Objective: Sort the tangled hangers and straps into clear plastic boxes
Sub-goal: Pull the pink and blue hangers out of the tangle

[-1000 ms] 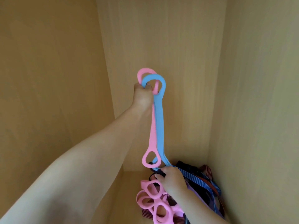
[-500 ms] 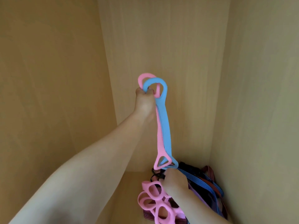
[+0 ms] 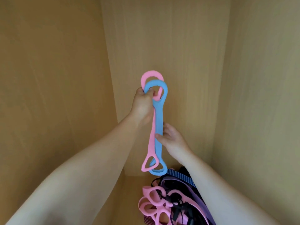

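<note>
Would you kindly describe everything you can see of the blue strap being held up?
The blue strap is a flat, matte, rubbery-looking band with an open loop at each end. It hangs roughly upright before the wooden back panel. The left hand grips its top loop together with a pink strap lying alongside; the right hand pinches its middle. Its bottom loop hangs just above the pile of straps; contact there cannot be told.
</note>
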Action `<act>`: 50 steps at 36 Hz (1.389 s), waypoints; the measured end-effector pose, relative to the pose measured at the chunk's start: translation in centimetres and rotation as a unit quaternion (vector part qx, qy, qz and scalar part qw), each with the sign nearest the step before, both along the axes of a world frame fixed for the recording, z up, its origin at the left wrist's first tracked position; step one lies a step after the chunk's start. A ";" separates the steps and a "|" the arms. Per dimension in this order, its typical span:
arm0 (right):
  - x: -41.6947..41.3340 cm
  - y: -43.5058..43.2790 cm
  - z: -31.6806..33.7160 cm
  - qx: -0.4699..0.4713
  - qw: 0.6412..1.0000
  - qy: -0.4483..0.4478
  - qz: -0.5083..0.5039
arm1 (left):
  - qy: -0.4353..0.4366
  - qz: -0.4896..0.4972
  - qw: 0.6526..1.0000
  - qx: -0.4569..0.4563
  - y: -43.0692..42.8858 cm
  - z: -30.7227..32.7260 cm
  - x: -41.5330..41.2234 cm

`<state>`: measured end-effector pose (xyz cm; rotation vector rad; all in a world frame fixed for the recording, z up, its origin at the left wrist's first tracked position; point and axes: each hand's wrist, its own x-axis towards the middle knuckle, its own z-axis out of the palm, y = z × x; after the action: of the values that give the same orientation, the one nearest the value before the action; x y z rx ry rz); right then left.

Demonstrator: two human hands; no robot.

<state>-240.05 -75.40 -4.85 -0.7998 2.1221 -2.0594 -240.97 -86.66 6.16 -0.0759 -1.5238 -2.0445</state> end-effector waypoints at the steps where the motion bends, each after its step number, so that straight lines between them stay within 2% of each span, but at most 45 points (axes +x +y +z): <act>1: -0.1 -0.5 0.6 -0.009 1.000 0.006 0.020 | 0.004 -0.006 1.000 0.007 -0.2 0.2 0.3; 5: -0.3 -1.8 1.4 -0.048 0.996 -0.038 0.068 | 0.016 -0.020 0.999 0.023 -1.5 0.9 1.4; 10: -0.5 -2.7 0.5 -0.084 0.993 -0.052 0.060 | 0.006 -0.012 1.000 0.022 -3.2 0.2 2.4; 14: -0.7 -2.8 2.4 -0.194 0.977 -0.076 0.053 | 0.003 -0.020 1.000 0.019 -3.3 -1.0 3.2; 17: -1.2 -2.3 5.2 -0.224 0.971 -0.049 0.071 | 0.011 -0.041 0.999 0.005 -3.2 -2.3 3.8; 22: -1.3 -2.2 7.6 -0.182 0.981 0.001 0.064 | 0.030 -0.067 0.997 -0.017 -2.9 -4.6 5.4; 28: -0.7 -3.1 7.7 -0.116 0.990 0.050 0.067 | 0.030 -0.026 0.998 -0.058 -3.8 -6.9 6.9; 33: 0.1 -5.1 7.6 -0.068 0.991 0.103 0.047 | 0.012 -0.071 0.995 -0.072 -4.2 -8.7 7.8; 38: 0.2 -5.8 7.5 -0.043 0.994 0.095 0.018 | 0.053 -0.146 0.988 -0.018 -4.1 -9.6 7.6; 40: 0.0 -5.6 7.1 -0.032 0.995 0.091 0.000 | 0.039 -0.174 0.984 -0.017 -4.1 -10.1 7.4; 46: -0.9 -5.0 5.3 -0.015 0.998 0.054 0.008 | -0.022 -0.117 0.992 -0.046 -3.8 -11.2 6.9; 50: -1.5 -4.9 4.0 -0.011 0.998 0.047 0.036 | -0.048 -0.120 0.991 -0.036 -4.3 -12.2 7.1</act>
<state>-241.51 -80.34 -0.81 -0.9804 2.0857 -2.0515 -233.83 -90.97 -6.08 -0.2005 -1.7195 -2.2046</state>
